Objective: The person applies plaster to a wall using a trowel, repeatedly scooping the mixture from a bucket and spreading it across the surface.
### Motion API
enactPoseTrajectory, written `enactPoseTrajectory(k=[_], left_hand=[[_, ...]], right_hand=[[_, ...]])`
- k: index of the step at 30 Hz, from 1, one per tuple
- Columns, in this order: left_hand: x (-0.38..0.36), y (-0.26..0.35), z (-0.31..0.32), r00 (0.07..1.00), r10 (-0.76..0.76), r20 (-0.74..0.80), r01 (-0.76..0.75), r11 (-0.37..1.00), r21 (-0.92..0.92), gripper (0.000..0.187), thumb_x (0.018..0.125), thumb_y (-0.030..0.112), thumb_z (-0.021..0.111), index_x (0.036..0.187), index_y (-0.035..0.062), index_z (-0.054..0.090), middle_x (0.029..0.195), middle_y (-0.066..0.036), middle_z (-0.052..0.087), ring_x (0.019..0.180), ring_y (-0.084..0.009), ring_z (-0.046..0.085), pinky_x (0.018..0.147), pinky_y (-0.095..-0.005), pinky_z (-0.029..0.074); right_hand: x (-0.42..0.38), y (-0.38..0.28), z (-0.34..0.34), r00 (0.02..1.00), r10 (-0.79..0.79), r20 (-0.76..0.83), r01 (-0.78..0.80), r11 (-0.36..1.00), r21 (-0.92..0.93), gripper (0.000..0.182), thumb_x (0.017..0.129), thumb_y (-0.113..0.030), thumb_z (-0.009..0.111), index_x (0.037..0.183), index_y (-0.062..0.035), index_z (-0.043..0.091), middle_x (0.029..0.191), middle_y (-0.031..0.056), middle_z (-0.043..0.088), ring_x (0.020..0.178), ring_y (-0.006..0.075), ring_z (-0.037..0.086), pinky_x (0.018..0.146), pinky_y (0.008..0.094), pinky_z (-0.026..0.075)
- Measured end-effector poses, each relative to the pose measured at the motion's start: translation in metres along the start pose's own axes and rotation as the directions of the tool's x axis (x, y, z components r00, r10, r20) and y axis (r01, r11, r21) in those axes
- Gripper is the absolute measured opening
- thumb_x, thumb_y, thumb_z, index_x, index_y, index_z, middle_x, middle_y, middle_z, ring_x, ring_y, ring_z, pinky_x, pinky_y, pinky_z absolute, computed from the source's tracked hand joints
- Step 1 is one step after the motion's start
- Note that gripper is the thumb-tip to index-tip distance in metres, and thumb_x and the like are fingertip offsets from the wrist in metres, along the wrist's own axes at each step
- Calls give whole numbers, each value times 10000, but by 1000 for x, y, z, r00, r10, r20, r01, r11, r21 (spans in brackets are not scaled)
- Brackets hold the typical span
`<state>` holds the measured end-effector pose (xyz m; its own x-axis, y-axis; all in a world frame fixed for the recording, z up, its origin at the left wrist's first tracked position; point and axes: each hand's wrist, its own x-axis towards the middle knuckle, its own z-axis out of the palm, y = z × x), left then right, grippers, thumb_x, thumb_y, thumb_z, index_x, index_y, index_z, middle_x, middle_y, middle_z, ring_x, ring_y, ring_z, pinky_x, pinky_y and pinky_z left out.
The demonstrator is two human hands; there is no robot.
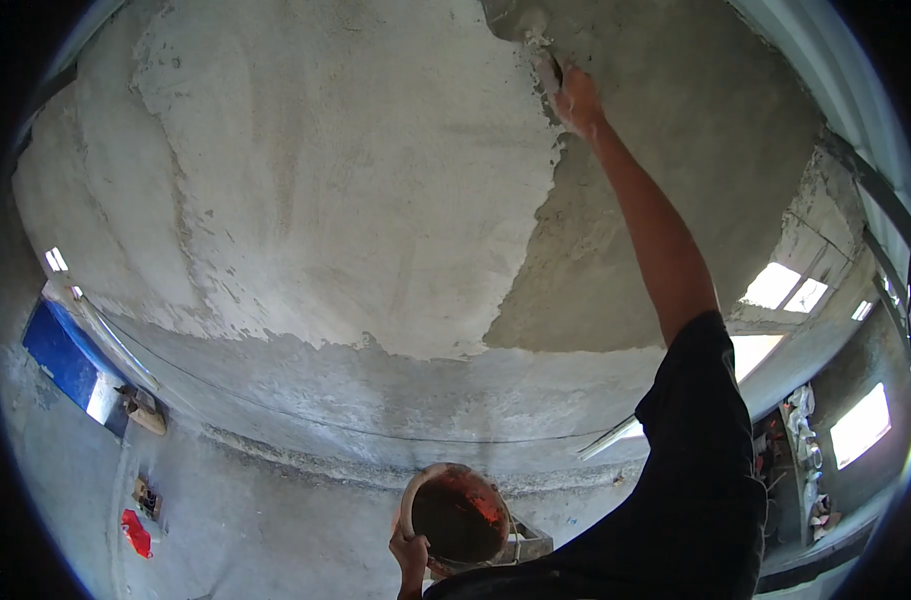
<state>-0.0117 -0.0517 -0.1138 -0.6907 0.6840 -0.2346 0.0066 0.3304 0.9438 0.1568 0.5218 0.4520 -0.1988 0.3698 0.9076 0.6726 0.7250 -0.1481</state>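
My right hand (578,100) is stretched high up against the wall, fingers closed around a trowel (550,72). The tool lies at the ragged border between pale grey plaster (365,170) and darker, wet-looking plaster (665,250); only part of it shows. Low in front of me, my left hand (409,553) grips the rim of an orange-brown bucket (407,505). Dark grey mortar (455,525) fills the lower part of the bucket, and smears cover its inner wall.
A thin cable (375,433) runs along the lower wall. Behind the bucket sits a tray-like box (532,545). To the left are a blue door (63,352), a sack (145,415) and a red item (135,533) on the floor. Cluttered shelves (803,460) stand at right.
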Motion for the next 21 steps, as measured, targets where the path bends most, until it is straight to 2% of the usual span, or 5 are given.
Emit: enactPoseTrajectory(k=[8, 11, 16, 18, 21], left_hand=[[9, 5, 1, 999, -44, 18, 42, 992, 116, 383, 472, -26, 551, 848, -90, 583, 728, -96, 618, 675, -220, 577, 597, -353, 492], [-5, 16, -5, 991, -123, 57, 128, 986, -106, 313, 589, 17, 500, 888, -75, 519, 664, -56, 468, 542, -175, 412, 482, -264, 346], [12, -16, -9, 1000, -4, -14, 2, 995, -102, 403, 478, -38, 520, 871, -94, 591, 766, -103, 632, 675, -217, 578, 578, -355, 496], [15, -23, -14, 997, 30, -77, -34, 998, -52, 385, 485, -26, 506, 855, -103, 583, 771, -115, 631, 682, -212, 575, 573, -341, 491], [9, -7, -23, 998, -9, -57, 1, 989, -146, 344, 492, -17, 495, 818, -99, 572, 765, -117, 626, 672, -206, 562, 565, -326, 481]], right_hand=[[-100, -80, -23, 895, 420, 150, -436, 895, 92, 225, 884, -71, 497, 1072, 39, 553, 986, 243, 631, 905, 289, 635, 750, 341, 480], [-132, -60, -9, 931, 363, 26, -332, 818, 469, 205, 870, -43, 517, 1042, 60, 559, 953, 233, 637, 857, 274, 634, 740, 352, 479], [-115, -62, -42, 993, 55, 102, -8, 911, -413, 251, 869, -70, 525, 1059, 94, 530, 838, 226, 622, 740, 267, 617, 630, 339, 492], [-72, -74, -47, 926, 371, 69, -376, 923, 80, 214, 889, -114, 498, 1023, 40, 562, 783, 223, 588, 740, 311, 600, 662, 400, 472], [-32, -78, -56, 989, -49, -140, 53, 998, 22, 189, 877, -91, 495, 998, 42, 553, 766, 181, 605, 675, 252, 579, 609, 346, 462]])
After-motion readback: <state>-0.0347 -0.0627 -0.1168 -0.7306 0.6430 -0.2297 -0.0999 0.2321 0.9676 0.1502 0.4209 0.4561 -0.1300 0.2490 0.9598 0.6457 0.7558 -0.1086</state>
